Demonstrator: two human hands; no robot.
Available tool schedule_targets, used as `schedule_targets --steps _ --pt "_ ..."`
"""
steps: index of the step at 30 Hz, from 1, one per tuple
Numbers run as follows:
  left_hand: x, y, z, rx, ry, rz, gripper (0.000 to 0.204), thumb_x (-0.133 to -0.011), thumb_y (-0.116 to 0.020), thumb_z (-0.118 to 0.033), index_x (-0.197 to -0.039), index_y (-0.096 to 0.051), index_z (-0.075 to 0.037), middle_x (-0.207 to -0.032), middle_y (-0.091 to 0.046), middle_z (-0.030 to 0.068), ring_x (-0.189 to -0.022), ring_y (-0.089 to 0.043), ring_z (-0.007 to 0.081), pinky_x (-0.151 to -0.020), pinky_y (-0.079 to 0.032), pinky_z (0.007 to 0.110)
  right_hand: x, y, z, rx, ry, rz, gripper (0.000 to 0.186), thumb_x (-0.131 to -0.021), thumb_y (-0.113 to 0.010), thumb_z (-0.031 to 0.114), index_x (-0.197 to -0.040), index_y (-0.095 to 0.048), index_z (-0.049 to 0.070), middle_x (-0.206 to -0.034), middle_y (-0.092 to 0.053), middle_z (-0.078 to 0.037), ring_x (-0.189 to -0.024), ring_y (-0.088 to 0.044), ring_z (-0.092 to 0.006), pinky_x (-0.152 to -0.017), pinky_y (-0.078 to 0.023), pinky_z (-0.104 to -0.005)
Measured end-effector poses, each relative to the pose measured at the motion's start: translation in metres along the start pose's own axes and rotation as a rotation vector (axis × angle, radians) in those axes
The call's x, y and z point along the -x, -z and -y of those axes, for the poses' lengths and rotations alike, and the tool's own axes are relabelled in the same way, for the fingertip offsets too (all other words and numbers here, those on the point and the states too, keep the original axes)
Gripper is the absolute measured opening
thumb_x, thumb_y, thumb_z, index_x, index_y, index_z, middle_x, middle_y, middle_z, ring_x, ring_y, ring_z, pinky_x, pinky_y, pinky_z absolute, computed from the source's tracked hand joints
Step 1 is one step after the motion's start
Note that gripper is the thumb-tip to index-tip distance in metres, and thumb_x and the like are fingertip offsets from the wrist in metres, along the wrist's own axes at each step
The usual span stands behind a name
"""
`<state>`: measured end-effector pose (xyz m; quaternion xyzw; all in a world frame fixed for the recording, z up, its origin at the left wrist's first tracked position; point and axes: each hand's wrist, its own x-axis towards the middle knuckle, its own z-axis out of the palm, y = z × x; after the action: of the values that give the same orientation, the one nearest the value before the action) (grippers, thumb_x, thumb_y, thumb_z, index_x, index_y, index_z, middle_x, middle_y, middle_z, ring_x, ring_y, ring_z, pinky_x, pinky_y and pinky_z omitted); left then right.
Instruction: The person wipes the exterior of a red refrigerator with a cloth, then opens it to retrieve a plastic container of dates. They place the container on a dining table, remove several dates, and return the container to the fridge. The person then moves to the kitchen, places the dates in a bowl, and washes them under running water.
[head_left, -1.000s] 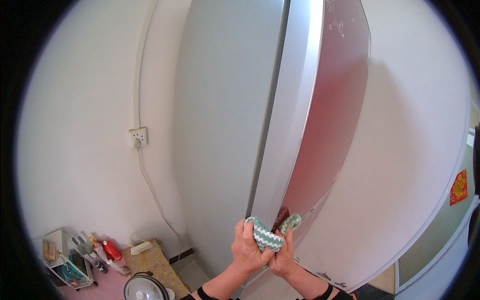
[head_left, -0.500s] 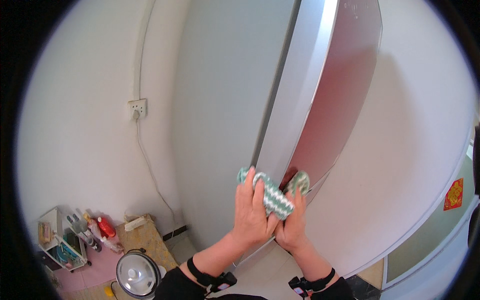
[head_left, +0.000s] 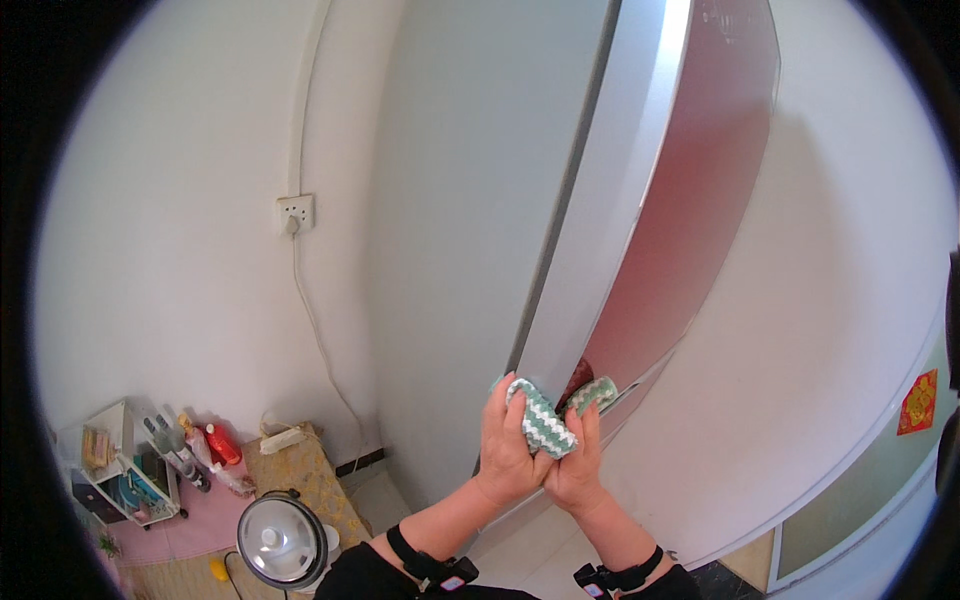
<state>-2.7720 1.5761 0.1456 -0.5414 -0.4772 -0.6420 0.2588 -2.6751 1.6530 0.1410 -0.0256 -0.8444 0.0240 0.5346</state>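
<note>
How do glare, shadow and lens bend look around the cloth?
Head view: bright glare on the upper silver edge; soft shadow on the wall beyond the red door, which seems to mirror the cloth; fisheye bending toward the dark rim; left hand and right hand fairly sharp.

Left forearm point(head_left: 446, 512) and right forearm point(head_left: 618, 528) ran up from the bottom edge, kinda angling in toward each other. Left hand point(head_left: 511, 458) had its back showing, fingers point(head_left: 493, 412) pointing up and bent in. Right hand point(head_left: 577, 472) was right next to it, fingers up and curled too. Thumb sides were super close, couldn't tell if they actually touched.
</note>
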Motion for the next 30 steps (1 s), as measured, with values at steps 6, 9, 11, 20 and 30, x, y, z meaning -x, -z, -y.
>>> schedule_targets --steps 6,9,11,20,30 --pt "-0.007 0.011 -0.005 -0.076 0.164 0.123 0.072 -0.072 -0.064 -0.027 -0.124 -0.026 0.006 -0.108 -0.041 0.023 -0.094 -0.045 0.0363 -0.082 -0.037 0.042 0.002 0.003 0.01 0.011 -0.057 -0.019 0.054 -0.071 -0.059 0.004 -0.121 -0.04 -0.003 -0.124 -0.036 -0.025 -0.12 -0.032 -0.0424 -0.1 -0.025 -0.0501" --pt "-0.005 0.008 -0.01 -0.044 0.195 0.085 0.069 -0.072 -0.063 -0.025 -0.123 -0.027 0.006 -0.103 -0.042 0.0222 -0.09 -0.045 0.0359 -0.079 -0.038 0.041 0.003 0.011 0.02 0.01 -0.135 0.021 0.052 -0.072 -0.058 0.002 -0.121 -0.04 -0.004 -0.125 -0.036 -0.025 -0.12 -0.032 -0.0428 -0.099 -0.025 -0.0501" --pt "-0.002 0.003 -0.015 -0.034 0.23 0.03 0.069 -0.071 -0.064 -0.025 -0.122 -0.029 0.006 -0.104 -0.044 0.0224 -0.093 -0.043 0.0376 -0.081 -0.037 0.043 0.002 0.015 0.025 -0.029 -0.119 0.012 0.052 -0.074 -0.056 0.0 -0.123 -0.039 -0.004 -0.126 -0.035 -0.025 -0.121 -0.031 -0.0422 -0.1 -0.026 -0.0486" --pt "-0.001 -0.005 -0.019 -0.116 0.252 -0.055 0.061 -0.071 -0.06 -0.018 -0.12 -0.032 0.005 -0.106 -0.044 0.0227 -0.096 -0.045 0.0378 -0.082 -0.038 0.041 -0.002 0.029 0.023 -0.143 -0.08 0.093 0.055 -0.075 -0.055 0.002 -0.126 -0.034 -0.003 -0.129 -0.033 -0.026 -0.123 -0.03 -0.0399 -0.101 -0.026 -0.0449" --pt "0.022 -0.018 -0.089 -0.195 0.081 0.016 0.072 -0.065 -0.068 -0.027 -0.116 -0.03 0.006 -0.099 -0.045 0.0244 -0.086 -0.046 0.0396 -0.074 -0.041 0.044 0.048 0.086 0.018 -0.18 -0.133 0.071 0.05 -0.074 -0.058 0.006 -0.118 -0.038 -0.004 -0.126 -0.032 -0.03 -0.115 -0.035 -0.0469 -0.097 -0.029 -0.048"
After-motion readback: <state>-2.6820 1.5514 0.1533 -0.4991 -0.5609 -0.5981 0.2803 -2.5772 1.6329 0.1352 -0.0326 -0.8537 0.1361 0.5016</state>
